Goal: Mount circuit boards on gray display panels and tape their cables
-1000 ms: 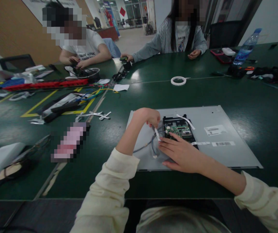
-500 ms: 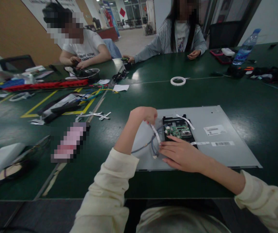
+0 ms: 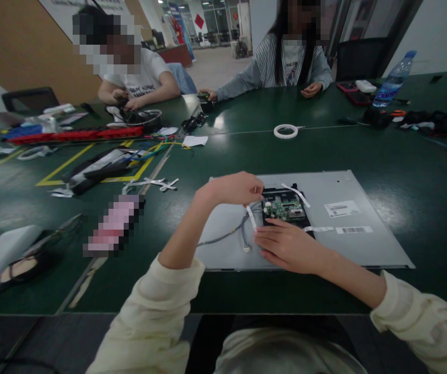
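Observation:
A flat grey panel [image 3: 375,244] lies on the table with a black bracket [image 3: 271,195] and a green circuit board [image 3: 284,209] on its back. My left hand [image 3: 236,188] is over the bracket's upper left corner, fingers curled together; what they pinch is too small to make out. My right hand [image 3: 288,245] lies with its fingers stretched out, fingertips at the lower end of a white tape strip [image 3: 251,217]. Grey cables [image 3: 223,238] run left from the board across the panel. Another white strip [image 3: 296,194] crosses the bracket's upper right corner.
A roll of white tape [image 3: 286,136] lies beyond the panel. On the left are a phone [image 3: 114,223], tape scraps [image 3: 161,183] and a white device [image 3: 7,259]. A water bottle [image 3: 395,80] stands back right. Two people sit opposite, hands on the table.
My left hand has moved right, from the upper end of the tape strip to the bracket's corner. My right hand stays by the strip's lower end.

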Demonstrator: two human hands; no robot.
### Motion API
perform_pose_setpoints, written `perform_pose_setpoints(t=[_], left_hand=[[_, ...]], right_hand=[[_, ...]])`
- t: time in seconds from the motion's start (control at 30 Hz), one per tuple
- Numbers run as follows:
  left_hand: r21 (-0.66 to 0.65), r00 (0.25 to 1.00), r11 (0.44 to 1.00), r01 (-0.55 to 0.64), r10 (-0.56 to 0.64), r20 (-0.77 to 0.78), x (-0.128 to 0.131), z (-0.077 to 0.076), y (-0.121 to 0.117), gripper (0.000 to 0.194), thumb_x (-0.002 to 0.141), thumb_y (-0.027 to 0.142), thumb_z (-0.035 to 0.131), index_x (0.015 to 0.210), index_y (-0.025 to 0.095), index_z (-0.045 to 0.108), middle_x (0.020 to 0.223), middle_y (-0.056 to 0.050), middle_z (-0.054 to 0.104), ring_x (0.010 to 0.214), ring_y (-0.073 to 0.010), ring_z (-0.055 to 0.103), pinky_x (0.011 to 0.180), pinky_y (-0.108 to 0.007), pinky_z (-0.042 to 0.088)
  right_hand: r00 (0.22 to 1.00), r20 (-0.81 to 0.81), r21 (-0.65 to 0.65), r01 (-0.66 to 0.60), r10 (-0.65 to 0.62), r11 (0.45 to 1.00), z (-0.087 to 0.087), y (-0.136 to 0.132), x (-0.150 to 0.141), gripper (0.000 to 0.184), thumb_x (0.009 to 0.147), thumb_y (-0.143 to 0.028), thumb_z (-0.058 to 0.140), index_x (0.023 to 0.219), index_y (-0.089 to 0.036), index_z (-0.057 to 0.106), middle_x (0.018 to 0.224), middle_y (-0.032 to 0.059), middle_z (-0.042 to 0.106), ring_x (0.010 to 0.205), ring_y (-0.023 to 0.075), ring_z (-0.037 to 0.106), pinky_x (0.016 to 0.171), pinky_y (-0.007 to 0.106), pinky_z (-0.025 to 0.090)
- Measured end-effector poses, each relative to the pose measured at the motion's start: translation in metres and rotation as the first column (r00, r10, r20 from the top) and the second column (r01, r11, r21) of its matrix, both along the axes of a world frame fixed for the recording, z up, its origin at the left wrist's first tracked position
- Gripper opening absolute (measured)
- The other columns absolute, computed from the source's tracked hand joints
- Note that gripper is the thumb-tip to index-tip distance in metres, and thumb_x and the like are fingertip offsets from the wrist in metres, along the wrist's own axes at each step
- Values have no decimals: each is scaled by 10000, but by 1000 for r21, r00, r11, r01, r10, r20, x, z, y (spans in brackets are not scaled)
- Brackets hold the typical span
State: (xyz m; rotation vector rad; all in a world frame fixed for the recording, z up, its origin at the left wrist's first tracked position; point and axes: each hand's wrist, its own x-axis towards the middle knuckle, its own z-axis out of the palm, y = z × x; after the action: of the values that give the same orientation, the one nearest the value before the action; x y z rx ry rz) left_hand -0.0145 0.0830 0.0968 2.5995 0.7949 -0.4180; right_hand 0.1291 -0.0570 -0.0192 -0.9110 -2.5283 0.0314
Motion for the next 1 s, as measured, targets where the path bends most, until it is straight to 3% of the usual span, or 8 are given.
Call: perform_pose_setpoints(t=[0.1, 0.2, 0.3, 0.43, 0.67, 0.8, 1.0], left_hand=[[-215, 982, 964, 157, -129, 136, -13, -25, -4, 212, 848, 328, 456, 846, 183, 610, 826, -14, 636, 733, -126, 535, 688, -220, 381], [-263, 963, 956, 128, -57, 262, -28, -48, -3, 254, 892, 386, 421, 860, 175, 560, 800, -2, 585, 715, -115, 495, 664, -212, 378], [-177, 944, 984, 34, 26, 328, -36, -62, -1, 258, 921, 369, 384, 831, 169, 520, 747, 11, 522, 695, -112, 467, 642, -214, 362], [-7, 939, 1000, -31, 31, 344, -36, -77, -1, 203, 921, 298, 390, 813, 168, 504, 747, 6, 524, 691, -124, 481, 640, -235, 356], [357, 932, 932, -65, -72, 355, -32, -101, -8, 239, 959, 298, 358, 832, 166, 512, 834, -42, 566, 804, -173, 524, 742, -292, 395], [436, 945, 896, -88, -63, 321, -35, -104, -7, 240, 969, 296, 344, 861, 166, 514, 844, -47, 572, 815, -182, 530, 757, -307, 408], [445, 954, 888, -117, -25, 300, -39, -102, -2, 186, 951, 268, 383, 860, 170, 512, 868, -50, 576, 842, -191, 536, 770, -318, 424]], right_hand=[[1000, -9, -9, 4, -4, 1000, 0, -1, 0, 316, 952, -297, 417, 1110, -127, 631, 1186, 87, 618, 1142, 175, 543, 1097, 390, 314], [1000, -18, -19, 9, -9, 1000, 0, -1, -1, 323, 951, -305, 417, 1124, -133, 629, 1195, 74, 614, 1139, 169, 542, 1096, 382, 318], [1000, -16, -27, 13, -14, 1000, 0, -2, -2, 311, 946, -294, 428, 1127, -138, 628, 1202, 70, 611, 1148, 159, 536, 1100, 376, 315], [999, -32, -14, 13, -13, 1000, -1, -3, -3, 292, 938, -273, 446, 1110, -133, 635, 1189, 80, 618, 1144, 154, 544, 1093, 375, 330], [998, -54, 20, 9, -8, 1000, -1, -4, -5, 271, 927, -272, 469, 1077, -128, 644, 1162, 95, 629, 1120, 160, 563, 1080, 381, 359], [997, -72, 27, 2, 0, 1000, -3, -3, -7, 270, 930, -260, 458, 1078, -132, 643, 1153, 87, 634, 1116, 156, 566, 1078, 378, 367], [996, -89, 29, 8, -6, 1000, -2, -2, -9, 265, 922, -240, 453, 1077, -139, 643, 1146, 89, 638, 1113, 151, 571, 1069, 378, 379]])
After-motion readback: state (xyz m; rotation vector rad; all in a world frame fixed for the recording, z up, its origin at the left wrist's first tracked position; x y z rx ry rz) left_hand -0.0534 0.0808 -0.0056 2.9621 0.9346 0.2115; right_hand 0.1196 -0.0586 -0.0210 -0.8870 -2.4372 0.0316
